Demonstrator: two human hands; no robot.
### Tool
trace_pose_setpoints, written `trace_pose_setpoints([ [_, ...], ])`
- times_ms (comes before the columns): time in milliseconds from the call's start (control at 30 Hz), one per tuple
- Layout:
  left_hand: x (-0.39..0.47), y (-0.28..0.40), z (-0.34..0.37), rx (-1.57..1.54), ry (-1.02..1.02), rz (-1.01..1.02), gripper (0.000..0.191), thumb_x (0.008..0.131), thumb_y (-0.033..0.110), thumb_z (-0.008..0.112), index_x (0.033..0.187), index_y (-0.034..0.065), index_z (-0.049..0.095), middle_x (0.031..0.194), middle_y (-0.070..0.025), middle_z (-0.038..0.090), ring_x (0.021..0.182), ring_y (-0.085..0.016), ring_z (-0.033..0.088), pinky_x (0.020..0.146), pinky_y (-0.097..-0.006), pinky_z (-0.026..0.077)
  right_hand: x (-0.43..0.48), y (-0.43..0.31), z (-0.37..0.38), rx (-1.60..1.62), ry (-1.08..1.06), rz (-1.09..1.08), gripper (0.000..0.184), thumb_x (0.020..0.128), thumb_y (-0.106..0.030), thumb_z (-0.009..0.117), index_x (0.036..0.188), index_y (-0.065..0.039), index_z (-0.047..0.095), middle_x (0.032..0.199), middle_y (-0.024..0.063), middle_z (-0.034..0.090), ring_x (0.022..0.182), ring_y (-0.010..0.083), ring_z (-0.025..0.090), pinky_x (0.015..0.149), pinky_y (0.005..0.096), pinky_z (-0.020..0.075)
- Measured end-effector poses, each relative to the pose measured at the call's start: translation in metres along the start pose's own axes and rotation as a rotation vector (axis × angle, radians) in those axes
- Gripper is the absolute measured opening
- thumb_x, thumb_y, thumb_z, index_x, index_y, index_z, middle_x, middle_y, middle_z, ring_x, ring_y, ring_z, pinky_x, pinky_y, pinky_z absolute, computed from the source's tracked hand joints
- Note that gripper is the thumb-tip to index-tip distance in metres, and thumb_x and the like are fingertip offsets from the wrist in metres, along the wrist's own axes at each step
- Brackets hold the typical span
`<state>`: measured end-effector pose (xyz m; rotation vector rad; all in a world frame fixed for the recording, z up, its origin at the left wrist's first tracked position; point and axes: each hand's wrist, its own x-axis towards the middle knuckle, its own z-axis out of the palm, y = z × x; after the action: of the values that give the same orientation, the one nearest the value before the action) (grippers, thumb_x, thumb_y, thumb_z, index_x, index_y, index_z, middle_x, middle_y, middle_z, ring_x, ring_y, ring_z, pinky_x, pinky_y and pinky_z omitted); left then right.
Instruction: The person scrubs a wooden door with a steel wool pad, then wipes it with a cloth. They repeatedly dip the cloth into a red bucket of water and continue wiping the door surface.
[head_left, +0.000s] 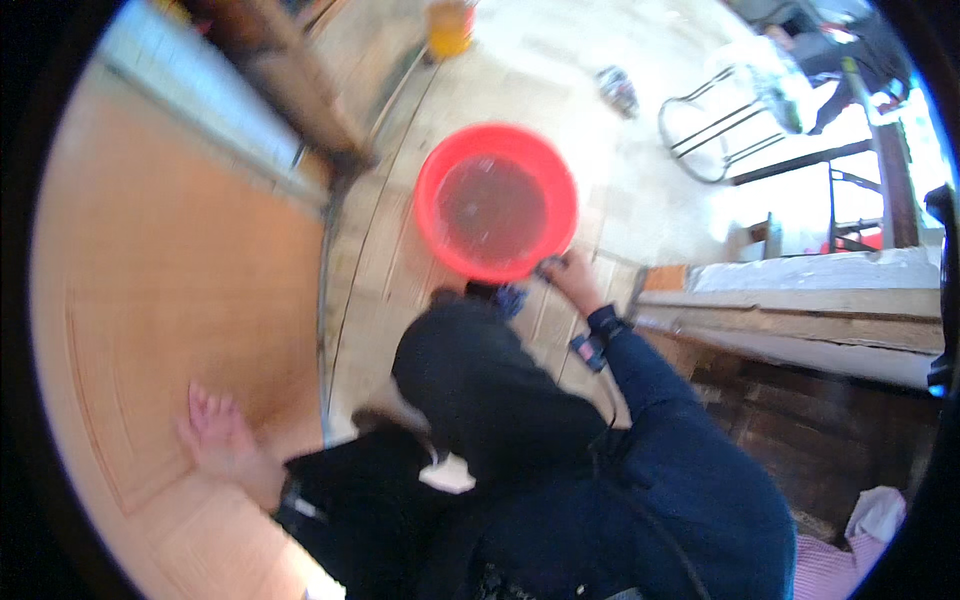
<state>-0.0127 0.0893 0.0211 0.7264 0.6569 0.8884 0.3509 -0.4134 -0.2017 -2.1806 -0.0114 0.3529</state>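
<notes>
A round red plastic basin (557, 217) with murky water in it stands before me, at the upper middle of the view. My right hand (574, 279) is at the basin's lower right edge, its fingers closed around a small dark thing that I cannot make out. On the left, my left hand (221, 435) lies against a light wooden door panel (187, 285), fingers spread and holding nothing. My bent knee in dark trousers (472, 367) is between the two hands, just below the basin.
A yellow container (450, 30) stands at the top. Beyond the basin, a small crumpled bag (618, 91) lies on the tiled floor. A metal-framed stool (694, 142) and a person in dark clothes (862, 60) are at the upper right. A wooden ledge (810, 311) borders the right side.
</notes>
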Motion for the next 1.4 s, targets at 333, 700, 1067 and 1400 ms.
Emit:
trace_pose_setpoints([
  [333, 0.008, -0.030, 0.008, 0.202, 0.366, 0.230, 0.055, 0.111, 0.051, 0.063, 0.128, 0.0001, 0.072, 0.100, 0.0009, 0.075, 0.073, -0.007, 0.060, 0.066, -0.0218, 0.050, 0.017, -0.045, 0.003, -0.330, -0.012, -0.049, 0.042, 0.089, -0.033, 0.078, 0.104, 0.004, 0.063, 0.093, 0.0321, 0.074, 0.093, 0.0515, 0.074, 0.083, 0.0604, 0.0590],
  [700, 0.015, -0.041, -0.009, 0.090, 0.170, 0.302, 0.048, 0.112, 0.047, 0.062, 0.126, 0.0026, 0.072, 0.103, -0.0063, 0.075, 0.083, -0.016, 0.067, 0.073, -0.0291, 0.055, 0.012, -0.057, -0.015, -0.317, -0.011, -0.039, 0.048, 0.088, -0.037, 0.082, 0.107, 0.005, 0.067, 0.096, 0.0318, 0.076, 0.095, 0.0511, 0.075, 0.087, 0.0601, 0.0595],
  [1067, -0.007, -0.030, 0.018, 0.069, 0.151, 0.225, 0.049, 0.114, 0.044, 0.060, 0.123, -0.0024, 0.071, 0.101, -0.0079, 0.071, 0.086, -0.016, 0.063, 0.078, -0.0281, 0.054, 0.004, -0.028, -0.036, -0.129, -0.011, -0.191, 0.041, 0.088, -0.033, 0.083, 0.110, 0.001, 0.077, 0.091, 0.0220, 0.079, 0.087, 0.0395, 0.078, 0.079, 0.0507, 0.0601],
  [1400, -0.012, -0.019, 0.029, 0.149, 0.181, 0.204, 0.054, 0.112, 0.045, 0.063, 0.124, -0.0080, 0.071, 0.099, -0.0110, 0.070, 0.088, -0.020, 0.064, 0.078, -0.0336, 0.054, -0.021, 0.058, -0.020, -0.185, 0.080, 0.371, 0.051, 0.087, -0.039, 0.085, 0.091, 0.010, 0.073, 0.083, 0.0271, 0.076, 0.084, 0.0403, 0.079, 0.073, 0.0507, 0.0620],
])
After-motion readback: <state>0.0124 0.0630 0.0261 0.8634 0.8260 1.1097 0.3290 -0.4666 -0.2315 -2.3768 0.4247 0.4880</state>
